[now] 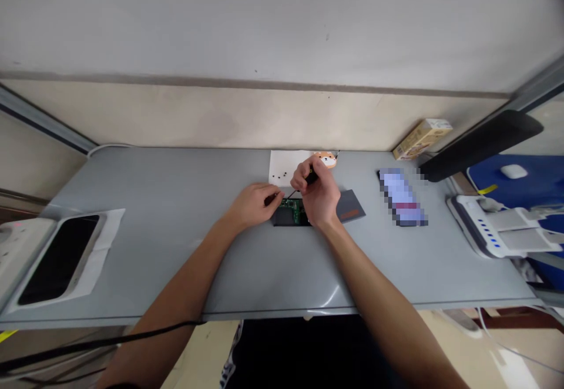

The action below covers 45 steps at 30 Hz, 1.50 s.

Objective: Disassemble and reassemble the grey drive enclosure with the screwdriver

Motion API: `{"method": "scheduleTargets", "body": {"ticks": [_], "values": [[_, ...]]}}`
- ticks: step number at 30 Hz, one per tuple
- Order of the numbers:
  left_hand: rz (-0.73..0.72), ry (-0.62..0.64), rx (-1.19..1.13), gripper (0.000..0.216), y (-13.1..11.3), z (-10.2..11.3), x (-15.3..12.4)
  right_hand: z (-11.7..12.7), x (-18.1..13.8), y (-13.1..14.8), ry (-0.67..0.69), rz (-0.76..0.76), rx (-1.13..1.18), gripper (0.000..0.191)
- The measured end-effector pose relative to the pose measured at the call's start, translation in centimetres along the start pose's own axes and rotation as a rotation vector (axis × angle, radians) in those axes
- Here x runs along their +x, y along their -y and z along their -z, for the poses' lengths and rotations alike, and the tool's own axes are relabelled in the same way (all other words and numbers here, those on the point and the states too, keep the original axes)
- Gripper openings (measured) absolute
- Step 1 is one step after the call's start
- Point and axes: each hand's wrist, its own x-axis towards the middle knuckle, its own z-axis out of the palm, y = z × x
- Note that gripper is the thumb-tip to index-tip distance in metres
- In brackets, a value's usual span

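A small open device with a green circuit board (291,211) lies at the middle of the grey table (176,201). My left hand (254,203) rests curled on the device's left edge, fingers pinched against it. My right hand (318,192) is closed round a thin black-handled screwdriver (304,182), whose tip points down toward the board. A dark grey cover plate (351,205) lies just right of my right hand. Behind the hands, a white paper sheet (284,166) carries several tiny dark screws.
A small orange animal figure (326,158) sits by the paper. A blurred-out phone (403,196) lies to the right, a cardboard box (422,137) against the wall. A white tray with a dark panel (57,257) is at the left, a white device (493,230) at the right edge.
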Motion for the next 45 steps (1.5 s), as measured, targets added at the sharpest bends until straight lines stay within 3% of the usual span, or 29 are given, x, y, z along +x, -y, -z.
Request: {"method": "scheduleTargets", "body": {"ticks": [9,18,45], "values": [[-0.03,-0.03,0.015,0.034,0.05,0.18,0.12,-0.21,-0.17,0.02,0.02,-0.007,-0.042,0.036],[0.112,0.047,-0.008,0.04,0.2,0.06,-0.18,-0.21,-0.03,-0.29,0.025,-0.006,-0.005,0.035],[0.146,0.06,-0.054,0.039,-0.28,0.25,0.08,-0.1,0.1,-0.46,-0.014,0.028,-0.038,0.037]]}}
